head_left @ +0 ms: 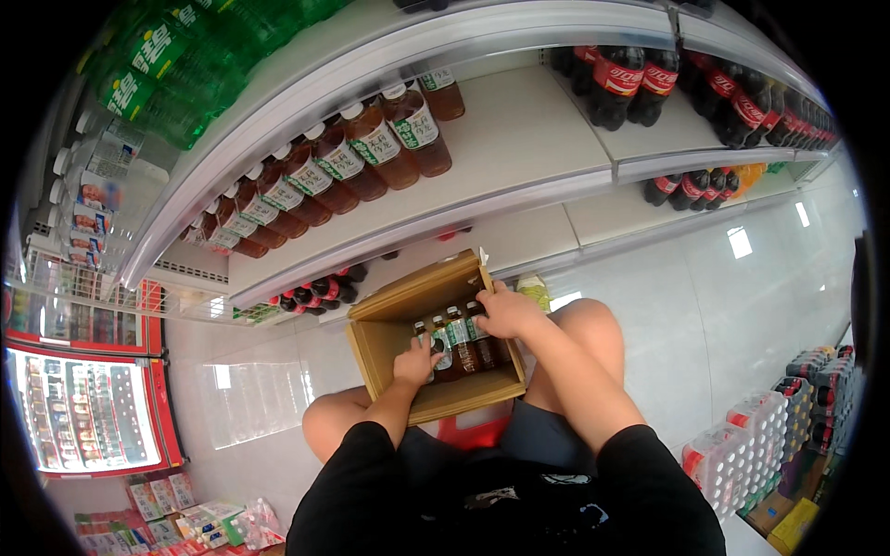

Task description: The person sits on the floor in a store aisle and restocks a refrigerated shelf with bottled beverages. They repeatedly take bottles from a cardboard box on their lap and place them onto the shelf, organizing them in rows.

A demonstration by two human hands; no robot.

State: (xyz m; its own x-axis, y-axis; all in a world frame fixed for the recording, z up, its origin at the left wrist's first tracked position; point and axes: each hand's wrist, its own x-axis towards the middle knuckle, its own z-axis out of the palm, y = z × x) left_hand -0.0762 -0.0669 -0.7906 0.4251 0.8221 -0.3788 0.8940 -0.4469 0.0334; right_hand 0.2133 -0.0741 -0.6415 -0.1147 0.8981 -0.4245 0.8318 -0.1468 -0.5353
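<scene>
A cardboard box (375, 358) with its top open sits in front of my bent knees. In it, several bottles of brown drink (460, 339) with white and green labels lean side by side. My left hand (413, 361) reaches inside, its fingers curled round the leftmost bottle (420, 328). My right hand (505, 311) is closed on the box's right rim, its fingertips close to the rightmost bottle; the rim partly hides its grip.
Ahead runs a white shelf (524, 139) with a row of similar brown drink bottles (315, 174) at left and cola bottles (627, 85) at right. A lit drinks fridge (83, 408) stands left. Shrink-wrapped bottle packs (742, 445) stand on the floor at right.
</scene>
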